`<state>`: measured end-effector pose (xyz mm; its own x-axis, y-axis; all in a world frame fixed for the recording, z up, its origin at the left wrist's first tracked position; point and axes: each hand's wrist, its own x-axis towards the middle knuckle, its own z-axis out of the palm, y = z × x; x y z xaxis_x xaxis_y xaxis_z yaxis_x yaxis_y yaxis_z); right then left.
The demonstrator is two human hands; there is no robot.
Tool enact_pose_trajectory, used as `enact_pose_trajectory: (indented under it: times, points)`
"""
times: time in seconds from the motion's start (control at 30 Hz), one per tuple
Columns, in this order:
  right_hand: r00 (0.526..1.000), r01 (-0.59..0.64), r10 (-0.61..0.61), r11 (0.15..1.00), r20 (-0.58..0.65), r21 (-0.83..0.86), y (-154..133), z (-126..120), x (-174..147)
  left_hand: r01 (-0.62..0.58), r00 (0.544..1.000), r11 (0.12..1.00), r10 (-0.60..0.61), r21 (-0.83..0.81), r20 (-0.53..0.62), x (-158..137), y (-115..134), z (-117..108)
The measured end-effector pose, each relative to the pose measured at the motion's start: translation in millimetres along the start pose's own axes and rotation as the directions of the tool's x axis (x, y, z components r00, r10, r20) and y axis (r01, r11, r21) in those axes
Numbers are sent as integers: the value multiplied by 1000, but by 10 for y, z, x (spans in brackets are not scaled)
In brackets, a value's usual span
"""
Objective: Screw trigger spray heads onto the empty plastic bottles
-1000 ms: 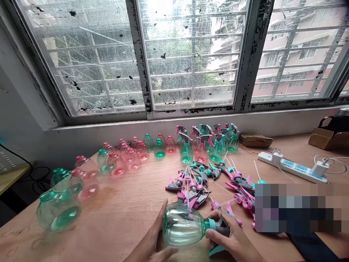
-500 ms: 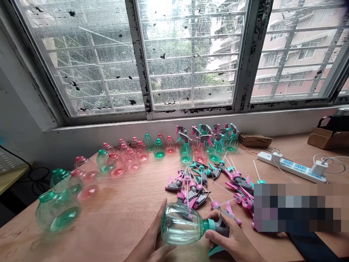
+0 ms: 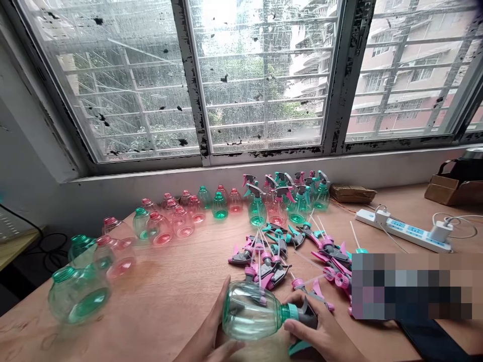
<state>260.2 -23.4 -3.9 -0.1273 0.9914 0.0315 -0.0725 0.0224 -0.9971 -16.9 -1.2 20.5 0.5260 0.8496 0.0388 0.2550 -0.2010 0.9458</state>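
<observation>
A clear green spray bottle (image 3: 251,311) lies on its side in the air between my hands, close to me, its neck pointing right. My left hand (image 3: 213,329) is wrapped around the base end of the bottle. On the neck sits a teal-and-grey trigger sprayer (image 3: 302,315), and my right hand (image 3: 320,329) grips it, thumb on the collar. Just beyond the bottle lies a heap of loose pink-and-grey trigger sprayers (image 3: 266,259) with thin white tubes. Part of the right hand's fingers is hidden behind the sprayer head.
Green and pink bottles without tops (image 3: 183,221) line the left and back of the wooden table (image 3: 162,296). Bottles with sprayers fitted (image 3: 279,206) stand by the wall. A white power strip (image 3: 403,231), a cardboard box (image 3: 453,183) and a dark flat object (image 3: 433,339) are at right.
Almost nothing differs. The view has shifted very slightly, and both hands keep the same hold on the spray bottle and its sprayer.
</observation>
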Motion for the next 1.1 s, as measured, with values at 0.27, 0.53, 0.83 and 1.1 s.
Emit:
enact_pose_trajectory:
  times: [0.27, 0.53, 0.83, 1.1]
  points:
    - [1000, 14, -14, 1000, 1, -19, 0, 1, 9, 73, 997, 996, -73, 42, 16, -9, 29, -32]
    - [999, 42, -43, 999, -22, -28, 43, -3, 15, 30, 1000, 999, -30, 25, -8, -4, 26, -7]
    - [999, 44, -44, 999, -3, -20, 4, -5, 8, 81, 996, 996, -82, 38, 35, 25, -8, -40]
    - [1000, 27, -27, 1000, -10, 1, 14, -8, 1, 30, 999, 998, -31, 51, 10, 30, -3, -25]
